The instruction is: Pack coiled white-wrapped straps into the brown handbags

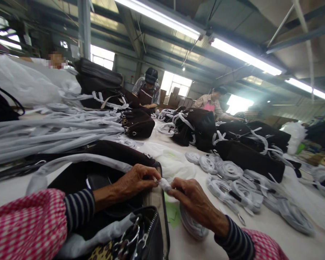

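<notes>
My left hand [135,181] and my right hand [193,200] meet over a dark handbag [108,177]. Both pinch a small wad of white wrapping [164,184] between their fingertips. A white-wrapped strap [78,161] runs from that spot back over the bag to the left. Under my right wrist lies a coiled wrapped strap [191,224]. Another black bag with a metal clasp [141,231] sits right below my left forearm.
Several wrapped strap coils [227,173] lie on the white table [273,224] at right. Dark bags [197,128] and long grey-wrapped strips [43,133] fill the middle and left. Other people work at the far side [148,90].
</notes>
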